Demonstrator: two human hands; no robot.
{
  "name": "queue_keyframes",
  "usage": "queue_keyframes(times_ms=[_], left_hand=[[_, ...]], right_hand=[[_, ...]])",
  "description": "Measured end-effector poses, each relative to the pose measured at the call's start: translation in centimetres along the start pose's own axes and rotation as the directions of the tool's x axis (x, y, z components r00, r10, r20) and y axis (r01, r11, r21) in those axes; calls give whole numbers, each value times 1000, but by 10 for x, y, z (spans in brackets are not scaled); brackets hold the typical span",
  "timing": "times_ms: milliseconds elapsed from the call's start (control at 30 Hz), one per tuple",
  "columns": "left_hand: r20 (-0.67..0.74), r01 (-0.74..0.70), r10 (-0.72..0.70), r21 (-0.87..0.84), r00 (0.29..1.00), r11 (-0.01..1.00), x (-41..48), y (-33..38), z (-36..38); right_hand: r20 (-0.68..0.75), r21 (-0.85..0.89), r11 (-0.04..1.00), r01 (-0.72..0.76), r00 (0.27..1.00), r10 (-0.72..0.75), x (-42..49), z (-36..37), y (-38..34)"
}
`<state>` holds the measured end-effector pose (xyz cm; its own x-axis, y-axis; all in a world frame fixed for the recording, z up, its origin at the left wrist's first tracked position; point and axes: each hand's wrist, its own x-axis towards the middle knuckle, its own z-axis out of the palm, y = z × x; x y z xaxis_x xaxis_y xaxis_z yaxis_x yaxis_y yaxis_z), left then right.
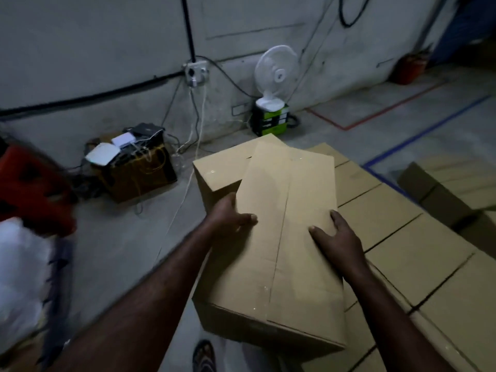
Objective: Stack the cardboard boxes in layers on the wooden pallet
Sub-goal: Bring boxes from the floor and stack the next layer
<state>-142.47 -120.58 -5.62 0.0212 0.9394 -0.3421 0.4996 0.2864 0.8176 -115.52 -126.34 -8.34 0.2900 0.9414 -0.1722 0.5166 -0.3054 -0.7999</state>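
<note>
Both hands are on the long cardboard box (281, 224) now. It sits askew at the near left corner of the layer of boxes (389, 216), its far end lying over another box (217, 170). The left hand (228, 213) grips the left edge, thumb on top, likely to steer it square. The right hand (335, 237) lies flat with fingers spread, pressing down, probably to stop it sliding. It's a plain brown carton with a centre seam and crisp corners.

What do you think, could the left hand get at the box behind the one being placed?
Probably yes: the left hand grips the near box by its left edge, right beside the far box, whose top corner and side lie uncovered. It would need to let go first.
</note>
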Motion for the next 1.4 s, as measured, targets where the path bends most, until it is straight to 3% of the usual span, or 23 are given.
queue_keyframes(times_ms=[400,733,867,1133,1267,1400], left_hand=[[314,-293,216,224,925,930,229,45,-26],[369,-200,41,403,928,893,409,4,11],[417,-278,55,497,907,822,444,-18,22],[421,-282,37,536,906,796,485,-64,32],[423,-346,97,565,901,749,491,-79,31],[419,-362,132,535,898,763,498,-93,33]], right_hand=[[-280,190,948,-255,911,302,116,91,-23],[-285,254,885,-390,844,454,238,205,17],[-299,258,866,-428,818,492,260,234,31],[-348,271,869,-415,799,490,281,279,49],[-375,268,868,-418,785,494,283,293,57],[-401,270,864,-426,766,503,284,303,62]])
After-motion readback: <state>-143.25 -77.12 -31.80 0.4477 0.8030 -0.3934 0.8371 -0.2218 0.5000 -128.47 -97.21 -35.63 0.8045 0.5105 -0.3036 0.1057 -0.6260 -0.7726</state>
